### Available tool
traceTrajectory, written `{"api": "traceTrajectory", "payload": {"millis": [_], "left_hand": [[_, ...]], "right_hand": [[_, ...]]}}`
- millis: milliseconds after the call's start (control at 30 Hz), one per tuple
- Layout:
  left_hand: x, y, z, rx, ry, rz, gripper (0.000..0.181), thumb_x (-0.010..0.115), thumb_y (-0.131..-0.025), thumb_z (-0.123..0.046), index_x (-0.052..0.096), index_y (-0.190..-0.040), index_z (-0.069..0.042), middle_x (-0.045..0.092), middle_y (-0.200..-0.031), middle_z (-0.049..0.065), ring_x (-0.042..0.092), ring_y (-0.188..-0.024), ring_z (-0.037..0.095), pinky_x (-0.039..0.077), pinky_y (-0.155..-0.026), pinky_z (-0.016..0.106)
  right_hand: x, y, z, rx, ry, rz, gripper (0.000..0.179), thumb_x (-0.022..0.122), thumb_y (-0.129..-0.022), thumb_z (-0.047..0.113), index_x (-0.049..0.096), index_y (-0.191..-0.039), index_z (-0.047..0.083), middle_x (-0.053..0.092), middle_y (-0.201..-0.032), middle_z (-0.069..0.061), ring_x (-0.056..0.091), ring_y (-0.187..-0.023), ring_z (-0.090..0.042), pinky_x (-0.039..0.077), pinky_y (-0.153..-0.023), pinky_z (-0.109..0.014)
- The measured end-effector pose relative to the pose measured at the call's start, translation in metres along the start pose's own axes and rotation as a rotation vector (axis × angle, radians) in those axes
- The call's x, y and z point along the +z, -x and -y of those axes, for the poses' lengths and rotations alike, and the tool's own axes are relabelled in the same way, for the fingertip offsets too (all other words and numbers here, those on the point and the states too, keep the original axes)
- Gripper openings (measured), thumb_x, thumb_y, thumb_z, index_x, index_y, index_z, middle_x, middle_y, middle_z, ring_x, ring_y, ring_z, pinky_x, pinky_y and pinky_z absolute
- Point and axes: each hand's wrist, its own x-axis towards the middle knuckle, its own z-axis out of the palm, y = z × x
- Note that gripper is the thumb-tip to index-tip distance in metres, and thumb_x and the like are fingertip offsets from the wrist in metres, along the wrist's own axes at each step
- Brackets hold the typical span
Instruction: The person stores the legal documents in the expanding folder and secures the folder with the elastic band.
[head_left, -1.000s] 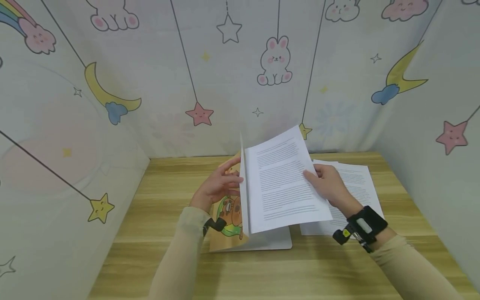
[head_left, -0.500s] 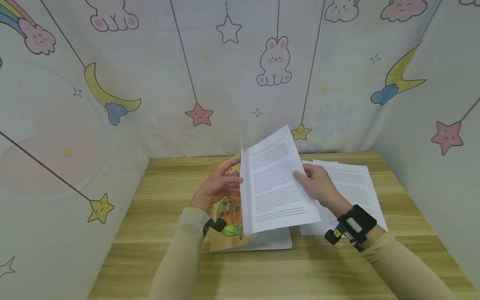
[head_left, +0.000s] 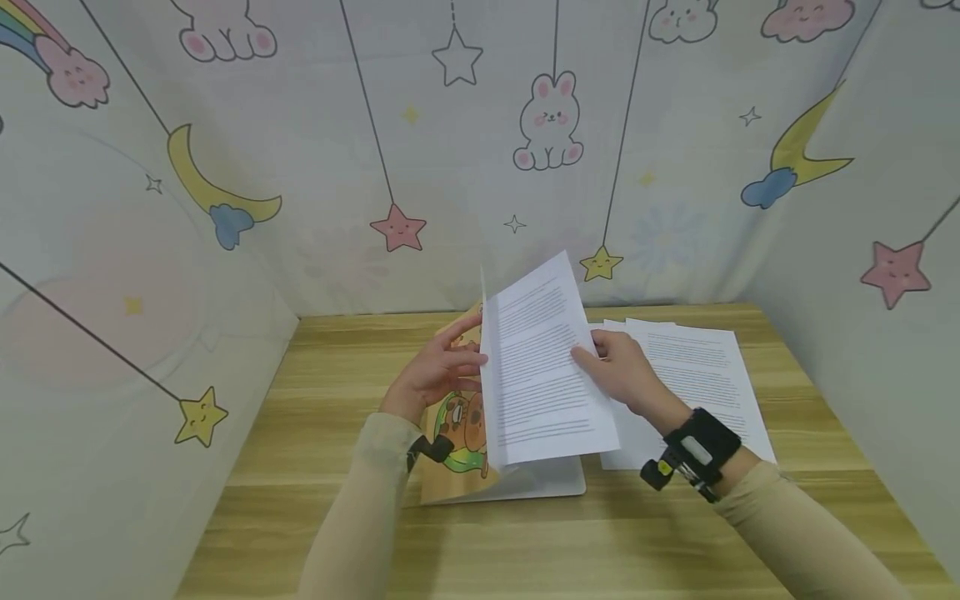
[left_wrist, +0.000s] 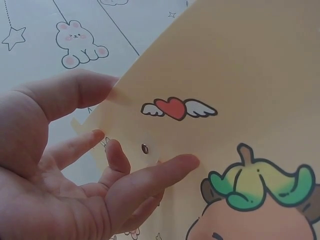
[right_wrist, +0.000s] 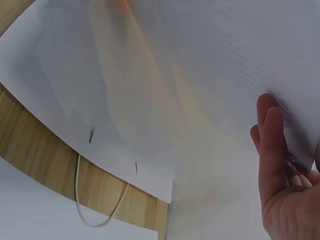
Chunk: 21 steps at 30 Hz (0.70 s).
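Note:
A tan paper folder (head_left: pixel 450 492) with cartoon prints stands partly open on the table, its inside white. My left hand (head_left: pixel 431 375) rests spread fingers against its raised cover. In the left wrist view, that cover (left_wrist: pixel 250 100) shows a winged heart and a small metal eyelet (left_wrist: pixel 145 149) between the fingers. My right hand (head_left: pixel 622 371) pinches printed paper (head_left: pixel 543 367) by its right edge, thumb in front and fingers behind. The paper's left edge lies against the cover's inner side, above the folder's white lower panel (head_left: pixel 551 479).
More printed sheets (head_left: pixel 697 358) lie overlapping at the right of the wooden table (head_left: pixel 315 400). A thin white cord loop (right_wrist: pixel 92 225) hangs at the folder's edge in the right wrist view. A curtain (head_left: pixel 465 167) with cartoon animals and stars stands behind.
My right hand has moved left with the paper, bringing it further into the folder. More of the sheets on the table shows behind it. My left hand has stayed in place.

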Motion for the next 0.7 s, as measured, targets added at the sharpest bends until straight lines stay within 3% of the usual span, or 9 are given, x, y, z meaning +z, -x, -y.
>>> {"api": "traceTrajectory", "payload": {"millis": [167,367,700], "left_hand": [[0.000,-0.001,-0.001,-0.002,0.012,0.017,0.079,0.060,-0.099,0.007,0.030,-0.167,-0.020,0.062,-0.117,0.022,0.075,-0.092,0.031,0.063,-0.078,0.047],[0.000,-0.002,-0.001,-0.003,0.005,0.025,0.081,0.061,-0.098,0.007,0.029,-0.167,-0.021,0.048,-0.140,0.039,0.070,-0.102,0.037,0.062,-0.079,0.047],[-0.003,-0.005,0.000,-0.001,-0.029,0.009,0.078,0.062,-0.100,0.005,0.032,-0.166,-0.023,0.052,-0.136,0.036,0.071,-0.100,0.035,0.062,-0.082,0.050]], "right_hand": [[0.005,-0.001,0.001,-0.030,-0.006,0.016,0.037,0.060,-0.106,0.022,0.065,-0.133,-0.003,0.075,-0.108,-0.020,0.073,-0.076,-0.021,0.059,-0.062,-0.033],[0.010,-0.002,0.004,-0.042,-0.009,0.040,0.034,0.059,-0.105,0.018,0.067,-0.130,-0.004,0.075,-0.104,-0.019,0.073,-0.073,-0.021,0.059,-0.059,-0.033],[0.003,-0.003,0.011,-0.067,0.046,0.058,0.033,0.060,-0.104,0.017,0.070,-0.130,-0.001,0.076,-0.100,-0.015,0.072,-0.070,-0.021,0.057,-0.058,-0.034]]}}
